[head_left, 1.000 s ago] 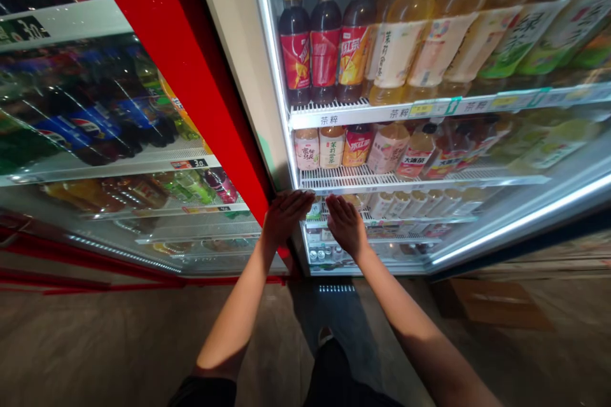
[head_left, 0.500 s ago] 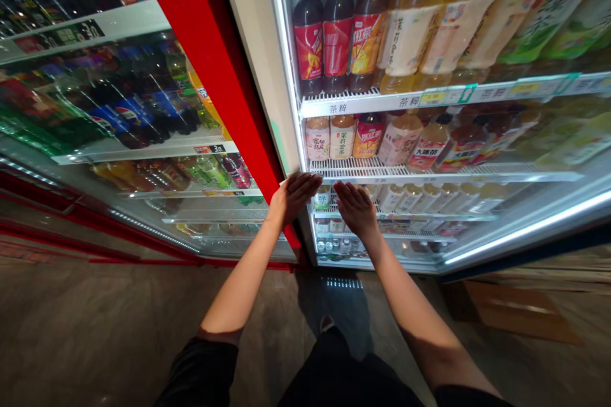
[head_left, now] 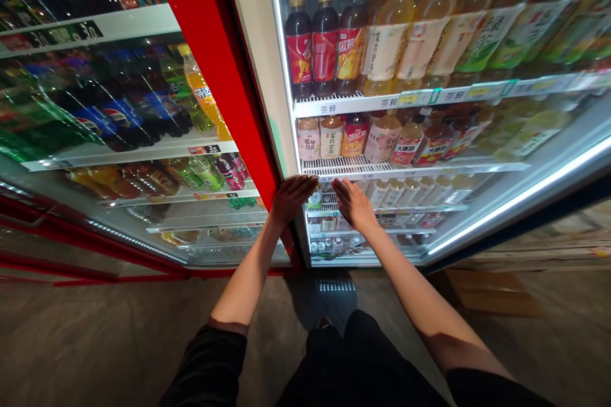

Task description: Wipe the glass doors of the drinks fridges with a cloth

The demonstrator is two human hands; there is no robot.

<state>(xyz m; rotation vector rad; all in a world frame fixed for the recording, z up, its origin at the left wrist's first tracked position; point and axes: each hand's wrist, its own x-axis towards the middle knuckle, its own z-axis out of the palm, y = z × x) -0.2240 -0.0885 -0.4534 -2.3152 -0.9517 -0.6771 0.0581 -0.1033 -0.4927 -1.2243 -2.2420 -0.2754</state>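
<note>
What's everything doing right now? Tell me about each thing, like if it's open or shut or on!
Left hand: open, palm forward, holding nothing.
Right hand: open, fingers spread, holding nothing.
Glass cooler door: cannot tell if fully shut.
Black tea bottles: capped, upright, in a row.
Cooler light strip: lit.
Cardboard: lying flat on the floor.

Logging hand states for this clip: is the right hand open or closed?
Open: the right hand has its fingers extended and holds nothing, resting against the cooler's glass door.
</note>
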